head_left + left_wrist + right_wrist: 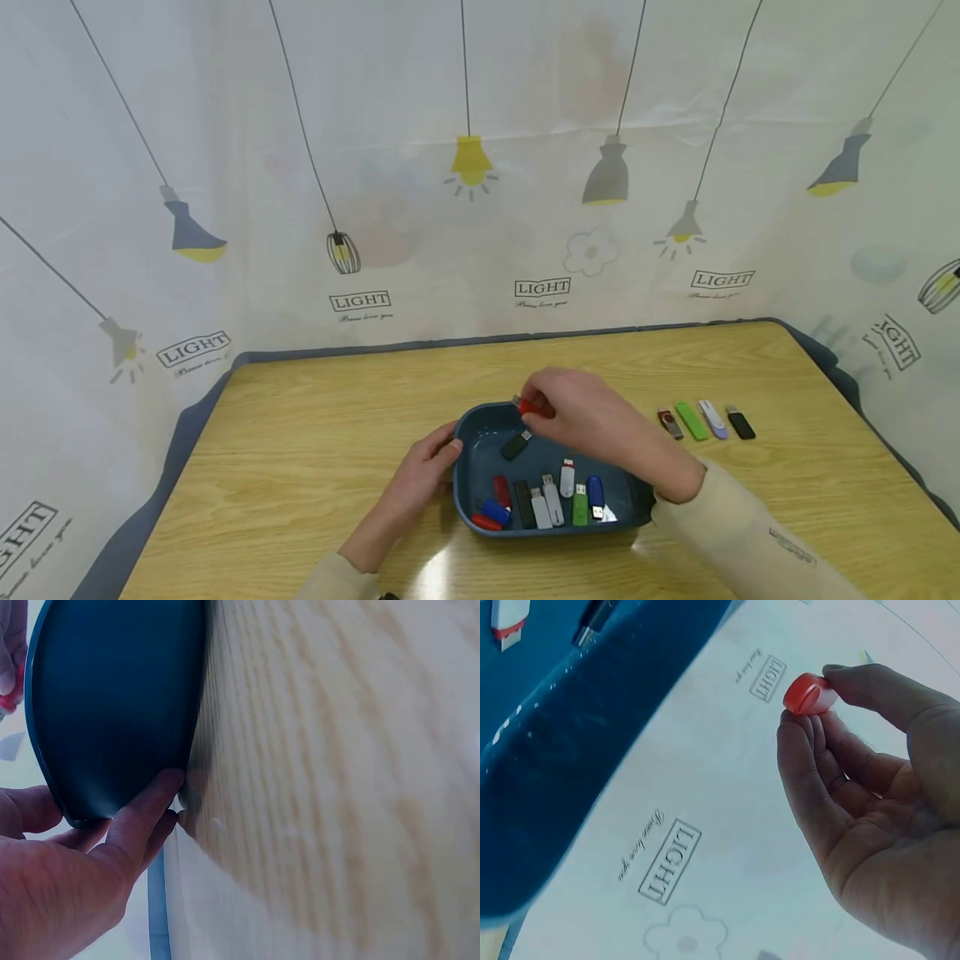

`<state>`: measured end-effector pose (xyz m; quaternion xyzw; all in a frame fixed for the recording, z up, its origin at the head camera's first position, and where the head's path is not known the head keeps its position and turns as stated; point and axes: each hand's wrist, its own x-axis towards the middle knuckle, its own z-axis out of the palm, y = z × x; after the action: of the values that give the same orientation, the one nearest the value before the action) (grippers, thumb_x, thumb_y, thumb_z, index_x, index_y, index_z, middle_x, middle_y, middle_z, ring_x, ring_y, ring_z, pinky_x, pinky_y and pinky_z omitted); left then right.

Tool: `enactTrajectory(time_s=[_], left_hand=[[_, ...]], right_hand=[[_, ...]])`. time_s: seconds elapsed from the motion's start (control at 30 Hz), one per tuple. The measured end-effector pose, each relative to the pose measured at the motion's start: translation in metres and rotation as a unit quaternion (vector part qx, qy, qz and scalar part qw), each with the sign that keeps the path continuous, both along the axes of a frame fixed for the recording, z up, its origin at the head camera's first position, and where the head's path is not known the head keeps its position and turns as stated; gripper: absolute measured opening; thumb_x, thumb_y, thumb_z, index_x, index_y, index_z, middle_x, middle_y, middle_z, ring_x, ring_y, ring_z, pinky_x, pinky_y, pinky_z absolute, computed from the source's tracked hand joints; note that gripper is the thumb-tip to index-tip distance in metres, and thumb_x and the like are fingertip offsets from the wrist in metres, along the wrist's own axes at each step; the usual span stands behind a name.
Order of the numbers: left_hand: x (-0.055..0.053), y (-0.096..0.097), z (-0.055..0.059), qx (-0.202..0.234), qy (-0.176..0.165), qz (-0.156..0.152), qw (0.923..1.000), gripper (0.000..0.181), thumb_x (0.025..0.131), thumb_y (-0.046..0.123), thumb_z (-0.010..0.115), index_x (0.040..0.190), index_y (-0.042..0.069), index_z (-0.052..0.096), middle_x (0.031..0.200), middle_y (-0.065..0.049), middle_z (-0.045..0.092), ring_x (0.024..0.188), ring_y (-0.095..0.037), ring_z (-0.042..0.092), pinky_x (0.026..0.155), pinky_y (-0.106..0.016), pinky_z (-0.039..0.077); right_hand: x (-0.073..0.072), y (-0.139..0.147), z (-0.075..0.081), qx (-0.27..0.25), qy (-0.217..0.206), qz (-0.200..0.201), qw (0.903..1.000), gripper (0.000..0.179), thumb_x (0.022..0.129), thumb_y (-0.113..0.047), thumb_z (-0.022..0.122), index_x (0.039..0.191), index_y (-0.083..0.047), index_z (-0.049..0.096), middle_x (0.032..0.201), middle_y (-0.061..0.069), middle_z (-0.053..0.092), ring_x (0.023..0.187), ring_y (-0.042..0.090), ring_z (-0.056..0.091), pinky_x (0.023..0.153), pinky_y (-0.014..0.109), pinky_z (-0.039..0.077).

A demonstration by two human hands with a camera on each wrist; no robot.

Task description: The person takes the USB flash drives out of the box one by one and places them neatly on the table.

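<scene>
Red USB stick [529, 407] pinched between thumb and fingertips of right hand [581, 410], held up at far side of blue tray [483, 442]. Left hand [424, 468] grips tray's left end, thumb at rim, fingers on outer wall. Inside tray: black USB stick [514, 447] lying apart, mixed-colour sticks [552, 502] grouped along near side. Four-stick row [692, 421] on desk [337, 417], right of tray. Lamp-print cloth [420, 208] behind.

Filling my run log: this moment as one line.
right hand: pinches red USB stick near far rim of bin | left hand: grips bin's left end | table: four sticks right of bin
</scene>
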<state>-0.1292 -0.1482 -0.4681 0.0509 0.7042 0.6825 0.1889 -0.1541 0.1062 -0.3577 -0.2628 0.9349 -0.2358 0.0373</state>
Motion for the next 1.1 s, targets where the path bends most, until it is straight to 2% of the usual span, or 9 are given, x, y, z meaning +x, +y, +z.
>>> enactTrajectory(time_s=[0.2, 0.43, 0.73, 0.9, 1.1], left_hand=[[-0.001, 0.000, 0.000, 0.000, -0.001, 0.000, 1.0000, 0.052, 0.112, 0.019, 0.044, 0.158, -0.004, 0.035, 0.151, -0.029, 0.047, 0.118, -0.035, 0.064, 0.090, -0.046, 0.059], [0.000, 0.000, 0.000, 0.003, 0.000, 0.000, 1.0000, 0.053, 0.112, 0.019, 0.044, 0.158, -0.004, 0.035, 0.151, -0.030, 0.048, 0.116, -0.035, 0.065, 0.090, -0.046, 0.060], [-0.001, 0.000, -0.001, -0.006, 0.003, -0.002, 1.0000, 0.052, 0.112, 0.019, 0.042, 0.158, -0.004, 0.034, 0.152, -0.029, 0.047, 0.118, -0.034, 0.063, 0.090, -0.044, 0.060], [-0.001, 0.000, -0.002, -0.005, 0.002, -0.004, 1.0000, 0.052, 0.112, 0.019, 0.042, 0.158, -0.004, 0.034, 0.152, -0.029, 0.047, 0.119, -0.034, 0.063, 0.091, -0.044, 0.059], [-0.001, 0.000, -0.001, -0.008, 0.004, -0.008, 0.9999, 0.052, 0.113, 0.020, 0.040, 0.159, -0.004, 0.033, 0.153, -0.029, 0.046, 0.120, -0.035, 0.062, 0.092, -0.045, 0.059]], right_hand=[[0.004, 0.020, 0.006, -0.011, 0.002, -0.024, 0.9996, 0.012, 0.093, -0.015, 0.078, 0.103, -0.011, 0.073, 0.085, -0.008, 0.064, 0.075, 0.009, 0.057, 0.068, 0.026, 0.053], [0.010, 0.048, 0.010, -0.029, 0.025, -0.051, 0.9980, 0.013, 0.092, -0.014, 0.079, 0.102, -0.007, 0.072, 0.086, -0.005, 0.066, 0.076, 0.009, 0.060, 0.069, 0.029, 0.055], [0.013, 0.086, 0.014, -0.041, 0.001, -0.107, 0.9934, 0.016, 0.094, -0.014, 0.076, 0.105, -0.004, 0.072, 0.089, -0.002, 0.069, 0.079, 0.013, 0.063, 0.070, 0.032, 0.056], [0.012, 0.109, 0.011, -0.040, 0.001, -0.137, 0.9898, 0.017, 0.095, -0.017, 0.075, 0.106, -0.005, 0.072, 0.088, -0.003, 0.070, 0.078, 0.013, 0.064, 0.069, 0.032, 0.054], [0.009, 0.133, -0.002, -0.040, -0.002, -0.149, 0.9880, 0.021, 0.096, -0.019, 0.075, 0.107, -0.002, 0.072, 0.091, 0.000, 0.072, 0.082, 0.017, 0.066, 0.071, 0.034, 0.056]])
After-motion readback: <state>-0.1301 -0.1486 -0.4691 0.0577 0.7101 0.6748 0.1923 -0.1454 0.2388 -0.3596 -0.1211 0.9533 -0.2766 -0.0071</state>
